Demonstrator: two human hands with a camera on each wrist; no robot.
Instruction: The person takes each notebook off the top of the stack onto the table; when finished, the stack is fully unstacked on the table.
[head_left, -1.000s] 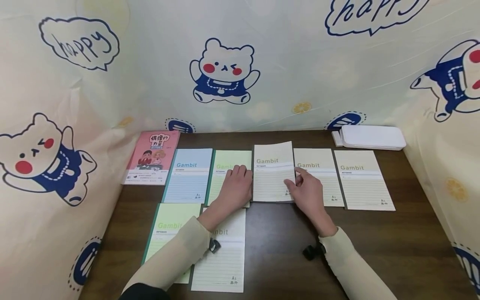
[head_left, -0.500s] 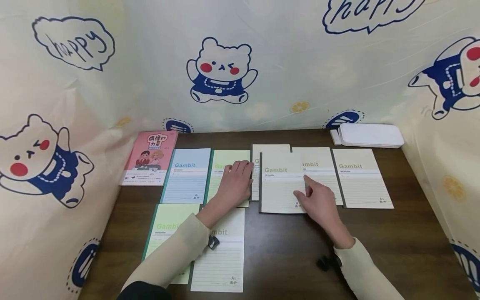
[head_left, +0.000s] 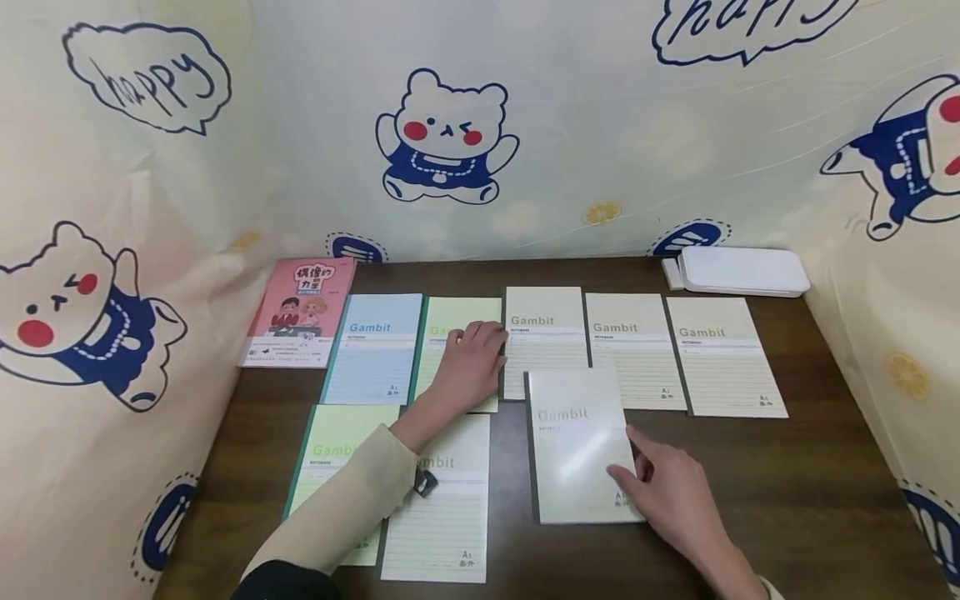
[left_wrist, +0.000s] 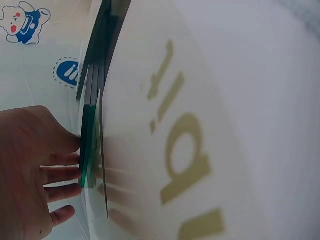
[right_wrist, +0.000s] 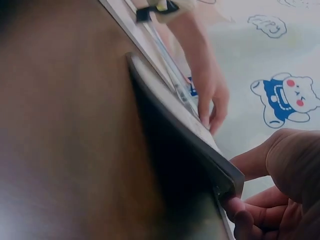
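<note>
In the head view my right hand [head_left: 678, 492] pinches the right edge of a white Gambit notebook [head_left: 573, 458]. The thumb lies on its cover, and the right wrist view shows fingers underneath. This notebook is tilted a little above the table. My left hand [head_left: 468, 367] rests over the right side of a green Gambit notebook [head_left: 437, 362] in the back row, its fingers relaxed. Just right of the left fingertips lies another white notebook [head_left: 543, 354]. Under the left forearm are a second green notebook [head_left: 307, 483] and a white one [head_left: 442, 542].
On the dark wooden table [head_left: 810, 517], a pink book [head_left: 296, 321] and a blue notebook [head_left: 378, 354] lie at the back left. Two white notebooks [head_left: 633, 367] continue the row rightward. A white case [head_left: 742, 271] sits at the back right. Printed cloth surrounds the table.
My right hand has drawn the top white notebook off the one beneath and toward me, slightly rightward. The lower white notebook is now uncovered. My left hand has stayed in place.
</note>
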